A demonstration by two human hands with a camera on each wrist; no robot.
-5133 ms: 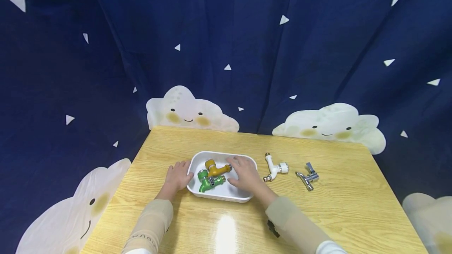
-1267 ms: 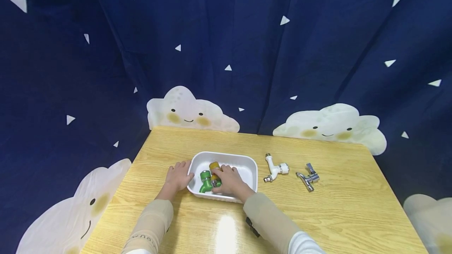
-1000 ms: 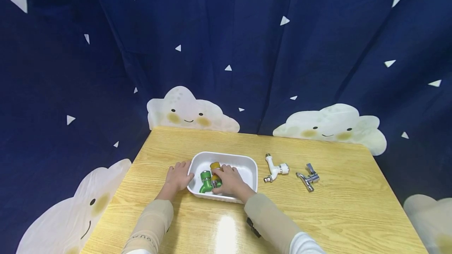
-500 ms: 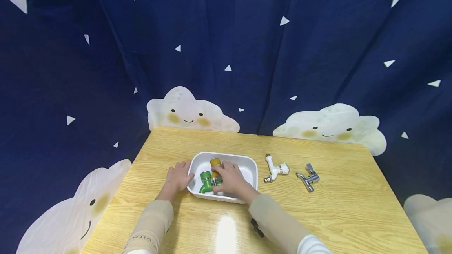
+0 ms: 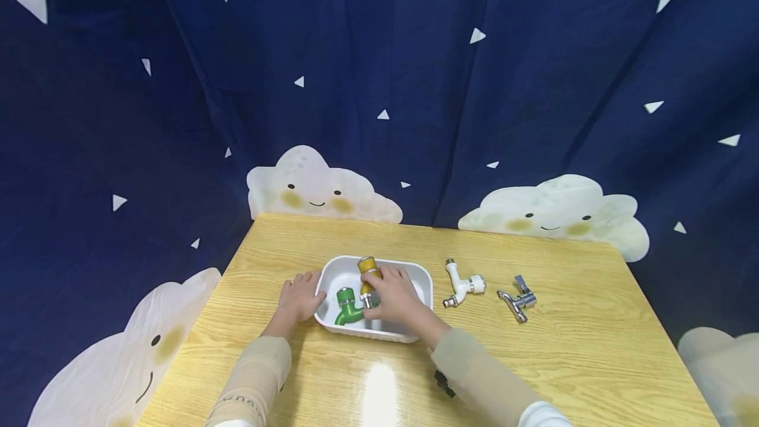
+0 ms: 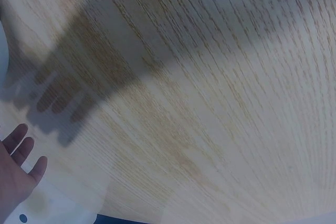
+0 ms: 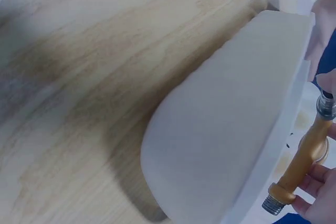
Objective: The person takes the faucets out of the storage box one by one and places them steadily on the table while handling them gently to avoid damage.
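the right hand (image 5: 400, 296) pinched the yellow faucet (image 5: 367, 266) left of its palm, knob end pointing away from the person. the left hand (image 5: 300, 295), fingers straight, touched the white tray (image 5: 379, 333).

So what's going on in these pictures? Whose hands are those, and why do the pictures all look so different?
There's no machine here, just a person's two bare hands. The wide picture comes from a camera worn on the head, looking forward and down. The other two come from little cameras on the wrists: the left one sees mostly table, the right one sees the side of the white tray.

The right hand holds a yellow tap over the tray. The left hand rests against the tray's left end. A green tap lies inside the tray. On the table to the right are a white tap and a silver tap.
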